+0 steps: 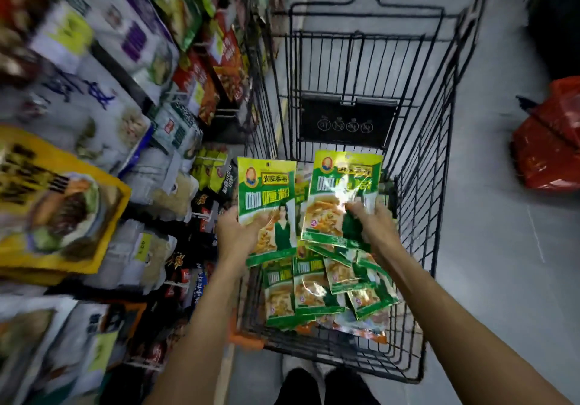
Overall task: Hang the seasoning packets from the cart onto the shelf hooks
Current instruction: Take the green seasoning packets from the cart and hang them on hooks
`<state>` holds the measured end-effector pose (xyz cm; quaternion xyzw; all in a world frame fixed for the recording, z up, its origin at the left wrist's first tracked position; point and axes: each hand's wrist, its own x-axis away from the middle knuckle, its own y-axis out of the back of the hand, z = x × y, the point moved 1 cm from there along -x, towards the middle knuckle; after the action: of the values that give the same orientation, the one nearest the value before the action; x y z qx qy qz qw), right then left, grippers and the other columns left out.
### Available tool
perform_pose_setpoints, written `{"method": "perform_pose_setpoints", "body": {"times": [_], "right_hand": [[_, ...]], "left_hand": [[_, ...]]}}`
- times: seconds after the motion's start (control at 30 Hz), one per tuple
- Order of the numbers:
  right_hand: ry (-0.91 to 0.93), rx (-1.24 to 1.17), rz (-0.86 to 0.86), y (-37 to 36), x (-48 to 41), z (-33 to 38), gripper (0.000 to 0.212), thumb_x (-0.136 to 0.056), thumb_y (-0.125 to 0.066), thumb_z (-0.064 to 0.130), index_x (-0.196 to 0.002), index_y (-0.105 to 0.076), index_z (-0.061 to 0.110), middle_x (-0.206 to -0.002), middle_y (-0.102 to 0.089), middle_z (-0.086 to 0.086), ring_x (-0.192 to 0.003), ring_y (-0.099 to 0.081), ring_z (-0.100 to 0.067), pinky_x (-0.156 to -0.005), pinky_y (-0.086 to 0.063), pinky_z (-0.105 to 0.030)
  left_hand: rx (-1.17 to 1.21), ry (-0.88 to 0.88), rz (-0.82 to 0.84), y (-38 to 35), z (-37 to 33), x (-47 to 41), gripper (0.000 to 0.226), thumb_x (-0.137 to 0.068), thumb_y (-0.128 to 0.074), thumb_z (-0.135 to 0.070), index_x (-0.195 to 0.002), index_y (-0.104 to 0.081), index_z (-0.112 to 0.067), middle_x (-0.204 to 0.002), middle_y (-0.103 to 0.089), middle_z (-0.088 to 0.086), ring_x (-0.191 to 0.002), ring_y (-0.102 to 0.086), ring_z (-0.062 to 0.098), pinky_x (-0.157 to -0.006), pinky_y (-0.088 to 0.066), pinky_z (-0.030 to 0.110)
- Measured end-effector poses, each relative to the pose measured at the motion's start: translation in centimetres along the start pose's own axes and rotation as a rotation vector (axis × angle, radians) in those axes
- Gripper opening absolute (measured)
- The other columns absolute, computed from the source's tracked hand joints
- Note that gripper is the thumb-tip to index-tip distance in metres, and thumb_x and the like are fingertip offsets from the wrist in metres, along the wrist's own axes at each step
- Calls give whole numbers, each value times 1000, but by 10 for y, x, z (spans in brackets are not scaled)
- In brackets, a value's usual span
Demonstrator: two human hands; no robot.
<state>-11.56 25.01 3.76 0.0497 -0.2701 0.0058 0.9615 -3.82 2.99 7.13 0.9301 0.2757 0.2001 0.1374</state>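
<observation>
Over the cart (420, 185), left fingers (251, 227) round one 咖喱粉 packet (266, 191), right fingers (357, 208) round another (332, 191).

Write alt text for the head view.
The left hand holds one green packet and the right hand a second packet, over a wire cart holding a pile of more. Shelves stand at left, a red bag at right.
</observation>
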Motion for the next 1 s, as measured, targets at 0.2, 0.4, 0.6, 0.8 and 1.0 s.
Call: {"method": "perform_pose_setpoints", "body": {"times": [0.2,0.4,0.6,0.8,1.0], "right_hand": [[359,69,263,-41,43,130,11,-90,-65,31,-96,-60,24,-93,-67,2,-84,-64,-15,-60,-47,-22],[698,64,541,-102,131,246,11,-89,-66,31,-89,-62,21,-104,-67,-18,-99,-65,-33,-85,-51,-49],[921,-63,869,-155,251,314,43,-85,-69,39,-100,-59,0,-106,-62,-28,-101,-59,-44,-86,-49,-53],[1037,-132,1170,-201,369,334,46,-82,-69,42,-106,-62,4,-99,-63,-22,-93,-62,-25,-79,-45,-42],[1060,-117,1393,-243,460,321,43,-85,-69,35,-97,-59,-5,-89,-59,-31,-84,-62,-41,-76,-48,-51]], "left_hand": [[99,-286,-289,104,-105,42,14,-85,-71,-13,-91,-64,-24,-81,-64,-16,-65,-61,-10,-53,-44,6],[135,-488,-600,212,-192,130,18,-85,-71,-22,-101,-64,-25,-96,-70,-3,-92,-66,19,-78,-51,34],[116,-667,-923,295,-248,245,17,-85,-70,-22,-93,-63,-35,-90,-68,-18,-79,-65,-2,-66,-53,22],[64,-678,-1210,364,-257,357,16,-85,-70,-29,-99,-64,-31,-97,-70,-6,-87,-66,17,-61,-54,25],[17,-683,-1442,409,-248,450,17,-86,-70,-23,-102,-63,-24,-94,-69,1,-81,-62,20,-55,-48,23]]}}
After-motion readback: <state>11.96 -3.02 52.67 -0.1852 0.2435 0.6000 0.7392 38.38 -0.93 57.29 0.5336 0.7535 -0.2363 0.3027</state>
